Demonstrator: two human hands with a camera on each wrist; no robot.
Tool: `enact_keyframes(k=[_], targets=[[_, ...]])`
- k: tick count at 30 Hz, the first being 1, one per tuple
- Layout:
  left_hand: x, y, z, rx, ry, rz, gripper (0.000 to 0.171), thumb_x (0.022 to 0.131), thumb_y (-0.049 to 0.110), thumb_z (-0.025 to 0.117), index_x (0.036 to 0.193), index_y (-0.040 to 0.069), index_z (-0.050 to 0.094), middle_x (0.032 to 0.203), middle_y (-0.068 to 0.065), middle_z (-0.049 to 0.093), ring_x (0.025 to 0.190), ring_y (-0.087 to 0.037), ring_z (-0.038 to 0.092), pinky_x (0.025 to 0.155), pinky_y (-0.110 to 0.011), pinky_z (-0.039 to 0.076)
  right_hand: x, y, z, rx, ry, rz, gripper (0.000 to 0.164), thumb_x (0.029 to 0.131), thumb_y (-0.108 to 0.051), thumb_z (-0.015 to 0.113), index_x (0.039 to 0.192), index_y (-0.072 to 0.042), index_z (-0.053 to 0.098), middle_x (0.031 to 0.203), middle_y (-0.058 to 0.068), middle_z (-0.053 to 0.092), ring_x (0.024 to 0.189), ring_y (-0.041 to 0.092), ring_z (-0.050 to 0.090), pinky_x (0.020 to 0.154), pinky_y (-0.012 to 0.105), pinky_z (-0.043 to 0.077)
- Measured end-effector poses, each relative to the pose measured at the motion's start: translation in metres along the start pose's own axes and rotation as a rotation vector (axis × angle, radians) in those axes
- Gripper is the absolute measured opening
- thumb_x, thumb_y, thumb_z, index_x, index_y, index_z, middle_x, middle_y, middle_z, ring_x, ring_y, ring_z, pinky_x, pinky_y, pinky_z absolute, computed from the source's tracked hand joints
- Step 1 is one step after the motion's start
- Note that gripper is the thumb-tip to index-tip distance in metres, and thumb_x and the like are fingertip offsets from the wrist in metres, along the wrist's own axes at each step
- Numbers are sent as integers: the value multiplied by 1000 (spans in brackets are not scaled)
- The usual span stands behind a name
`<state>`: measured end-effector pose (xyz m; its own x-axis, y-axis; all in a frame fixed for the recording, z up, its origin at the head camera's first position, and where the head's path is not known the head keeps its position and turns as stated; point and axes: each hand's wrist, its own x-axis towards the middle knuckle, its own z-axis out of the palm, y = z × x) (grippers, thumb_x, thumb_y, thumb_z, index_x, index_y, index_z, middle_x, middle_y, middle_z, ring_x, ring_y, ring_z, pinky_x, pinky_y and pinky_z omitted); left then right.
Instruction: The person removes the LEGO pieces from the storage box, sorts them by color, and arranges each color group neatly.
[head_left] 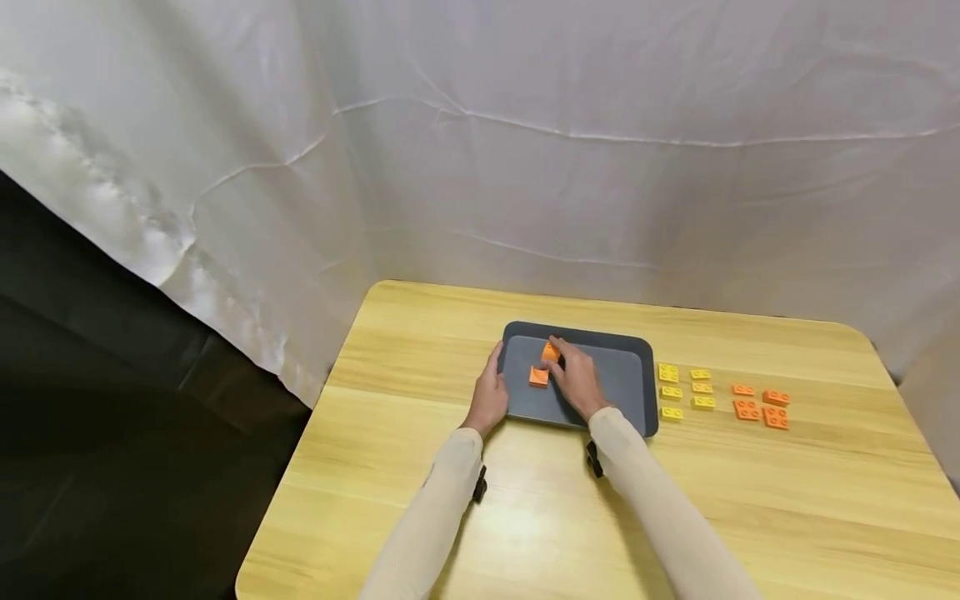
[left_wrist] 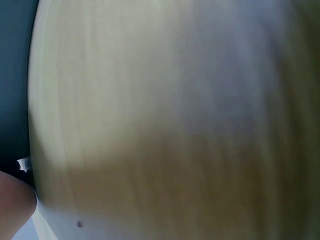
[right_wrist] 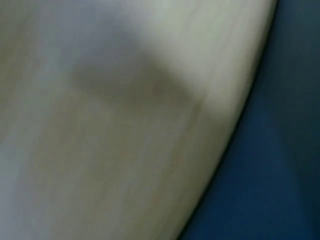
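In the head view a dark grey tray lies on the wooden table. My left hand rests at its left side, fingers stretched along the outer wall. Over the tray, my right hand pinches an orange toy brick between thumb and fingers, which partly cover it. Just below that, a second orange brick sits on the tray floor, close to the right thumb. The left wrist view shows the tray's dark side and a bit of skin; neither wrist view shows the bricks.
Right of the tray, several yellow bricks stand in two columns. Farther right are several orange bricks. A pale curtain hangs behind the table, and dark cloth hangs at the left.
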<state>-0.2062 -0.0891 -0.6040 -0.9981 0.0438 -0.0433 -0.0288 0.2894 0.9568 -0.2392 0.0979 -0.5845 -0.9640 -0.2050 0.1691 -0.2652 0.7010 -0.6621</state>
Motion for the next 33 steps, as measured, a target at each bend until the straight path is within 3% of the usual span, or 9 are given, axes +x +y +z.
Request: enact_keyframes(k=[7,19,31,33], targets=[[0,1,1,13,-1,19,63,109,-5,33,167,14,22,168,-14,30,148,-35,38,121,-49,34,2,0,-2,-6,27,48,44,102,-9,67,142,4,60,132,27,66,116,42,66,95,54,57],[2,1,-1,1,-4,7,62,109,-3,32,167,15,22,167,-15,32,145,-38,43,119,-51,36,1,2,-5,-12,52,81,41,103,-11,65,142,2,61,132,27,65,121,43,63,101,55,53],[5,-4,-2,-6,-27,-8,63,110,-2,33,168,17,21,166,-17,32,137,-40,50,119,-52,37,-9,-1,-23,12,110,88,40,104,-11,65,142,0,62,135,25,64,126,42,60,106,56,50],[5,-5,-3,-4,-25,-4,62,110,-2,33,168,17,21,165,-18,33,126,-39,57,116,-51,40,-12,-1,-27,9,127,73,40,103,-10,66,141,-1,62,134,25,65,125,42,61,104,56,51]])
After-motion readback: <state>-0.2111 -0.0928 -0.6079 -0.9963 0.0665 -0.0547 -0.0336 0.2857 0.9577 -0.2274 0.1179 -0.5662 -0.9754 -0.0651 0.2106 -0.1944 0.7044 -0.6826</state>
